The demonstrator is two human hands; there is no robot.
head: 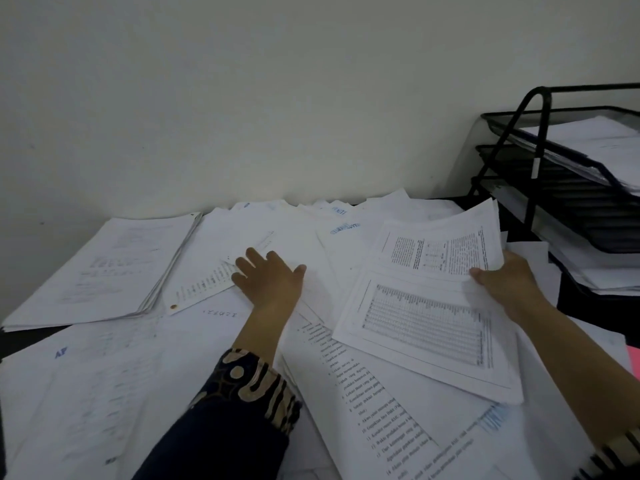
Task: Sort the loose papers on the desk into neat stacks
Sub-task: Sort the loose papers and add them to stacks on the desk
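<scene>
Between both forearms, loose papers (363,393) overlapping every way across the desk. Best to lift the printed bundle (433,306) clear, pinched at its far corner under the right hand (509,278), thumb on top, and square its edges before setting down. Left hand (268,278) spread flat, fingers straight, pressing sheets; good for pinning the heap against sliding. Beyond and left of that hand, one neat stack (100,271); beyond the right hand, a wire tray rack (519,140).
</scene>
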